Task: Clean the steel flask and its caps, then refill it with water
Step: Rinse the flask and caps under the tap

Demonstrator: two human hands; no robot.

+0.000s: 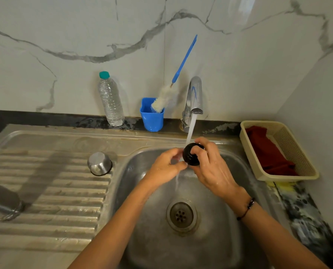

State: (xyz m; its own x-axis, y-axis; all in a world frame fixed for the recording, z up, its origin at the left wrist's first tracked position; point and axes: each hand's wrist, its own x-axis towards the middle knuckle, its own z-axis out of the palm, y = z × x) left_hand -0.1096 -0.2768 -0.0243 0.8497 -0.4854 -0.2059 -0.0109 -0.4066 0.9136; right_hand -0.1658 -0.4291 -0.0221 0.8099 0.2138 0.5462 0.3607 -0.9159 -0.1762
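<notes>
Both hands over the sink (134,171), under the running tap (194,98). I see the right hand (210,167) gripping the black cap (190,155) in the stream, fingers curled round it. Left hand (165,167) has fingertips on the cap's lower edge, thumb curled under. Steel cup cap (99,163) sits upside down on the drainboard. Flask (3,200) lies at the left edge, partly cut off. Bottle brush (164,98) stands in the blue cup (152,118) on the bench.
</notes>
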